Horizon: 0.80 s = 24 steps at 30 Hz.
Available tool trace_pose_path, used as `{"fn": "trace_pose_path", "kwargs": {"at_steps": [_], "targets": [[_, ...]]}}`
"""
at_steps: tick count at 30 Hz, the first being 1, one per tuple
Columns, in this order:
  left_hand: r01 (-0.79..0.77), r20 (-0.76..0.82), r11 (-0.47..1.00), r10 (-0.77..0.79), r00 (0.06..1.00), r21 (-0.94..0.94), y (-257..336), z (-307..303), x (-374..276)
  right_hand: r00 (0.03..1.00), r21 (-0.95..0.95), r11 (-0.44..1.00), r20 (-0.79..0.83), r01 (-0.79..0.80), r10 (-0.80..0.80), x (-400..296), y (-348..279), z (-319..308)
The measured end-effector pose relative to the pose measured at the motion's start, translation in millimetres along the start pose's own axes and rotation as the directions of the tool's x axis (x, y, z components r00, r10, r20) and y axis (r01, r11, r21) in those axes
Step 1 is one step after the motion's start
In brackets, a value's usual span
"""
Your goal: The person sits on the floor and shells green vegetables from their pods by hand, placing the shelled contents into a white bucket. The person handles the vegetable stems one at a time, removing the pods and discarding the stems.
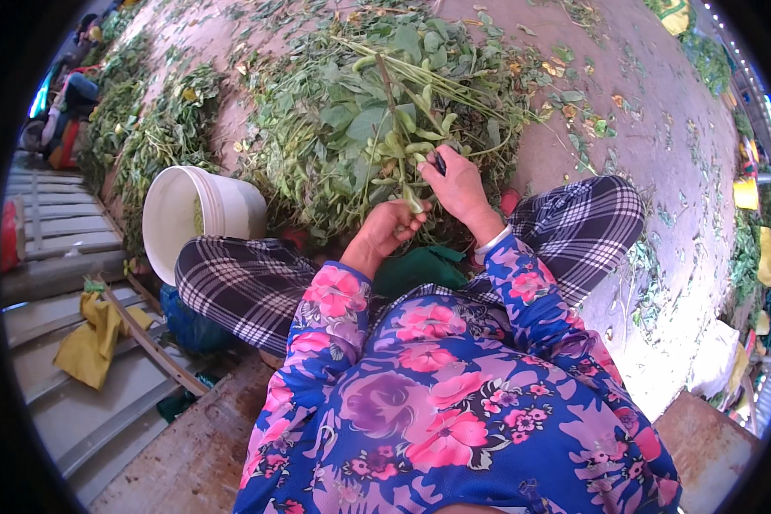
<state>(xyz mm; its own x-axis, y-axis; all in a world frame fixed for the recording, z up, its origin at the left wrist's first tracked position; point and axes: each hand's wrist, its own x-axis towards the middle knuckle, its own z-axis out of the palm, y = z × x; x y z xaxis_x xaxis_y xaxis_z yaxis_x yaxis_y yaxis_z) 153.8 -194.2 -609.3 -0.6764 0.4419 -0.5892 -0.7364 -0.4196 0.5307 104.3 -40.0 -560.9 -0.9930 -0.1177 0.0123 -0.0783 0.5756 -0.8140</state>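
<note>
My left hand (387, 230) grips the lower end of a cut soybean stalk (393, 119) that bears several green pods (401, 144). Close to the right of the pods is my right hand (455, 183), its fingers closed around a small black-handled tool (439, 163), whose blade or tip I cannot make out. Beyond both hands spreads a heap of leafy soybean plants (308, 135) with pods and bare stems. Between my knees and below the hands lies dark green cloth (421, 270).
A white plastic bucket (234, 205) lies tilted by my left knee, some green inside. More plants (180, 122) are piled at left. A blue bag (196, 321) and yellow cloth (96, 340) lie lower left. Loose leaves litter the ground (617, 154). Part of another person (70, 103) shows upper left.
</note>
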Motion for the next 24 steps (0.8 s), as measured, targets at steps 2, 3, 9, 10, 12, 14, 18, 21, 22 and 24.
{"fn": "trace_pose_path", "kwargs": {"at_steps": [2, 3, 9, 10, 12, 14, 18, 21, 22, 24], "targets": [[-0.005, 0.052, 1.000, 0.006, 0.999, -0.011, 7, 10, -7, 1.000, 0.048, 0.999, 0.021, 0.001, -0.002, 0, -3, -8], [-0.038, 0.074, 0.999, 0.040, 0.996, -0.031, 16, 20, -14, 0.999, 0.038, 0.999, 0.046, 0.019, -0.021, 0, 1, -9], [-0.262, -0.161, 0.964, 0.266, 0.950, 0.045, 43, 25, -13, 0.994, 0.145, 0.989, 0.112, -0.013, -0.003, -4, 8, -13], [-0.288, -0.165, 0.957, 0.291, 0.943, 0.038, 46, 28, -15, 0.992, 0.143, 0.989, 0.122, -0.034, 0.016, -4, 9, -14], [-0.331, -0.187, 0.943, 0.330, 0.925, 0.027, 49, 27, -16, 0.993, 0.136, 0.990, 0.116, -0.027, 0.011, -3, 9, -14], [-0.364, -0.225, 0.931, 0.359, 0.906, 0.021, 50, 23, -14, 0.994, 0.166, 0.986, 0.111, -0.016, -0.002, -2, 10, -13], [-0.212, -0.263, 0.945, 0.277, 0.924, 0.250, 38, 21, -7, 0.990, 0.264, 0.961, 0.131, -0.082, 0.048, 1, 11, -13], [-0.077, -0.124, 0.937, 0.126, 0.984, 0.340, 38, 21, -11, 0.984, 0.264, 0.956, 0.151, -0.127, 0.089, 2, 7, -15], [-0.048, -0.082, 0.929, 0.083, 0.993, 0.367, 38, 22, -12, 0.984, 0.256, 0.958, 0.153, -0.128, 0.091, 2, 7, -16], [-0.152, -0.133, 0.976, 0.174, 0.976, 0.159, 39, 23, -7, 0.985, 0.250, 0.960, 0.153, -0.122, 0.086, -1, 4, -14]]}}
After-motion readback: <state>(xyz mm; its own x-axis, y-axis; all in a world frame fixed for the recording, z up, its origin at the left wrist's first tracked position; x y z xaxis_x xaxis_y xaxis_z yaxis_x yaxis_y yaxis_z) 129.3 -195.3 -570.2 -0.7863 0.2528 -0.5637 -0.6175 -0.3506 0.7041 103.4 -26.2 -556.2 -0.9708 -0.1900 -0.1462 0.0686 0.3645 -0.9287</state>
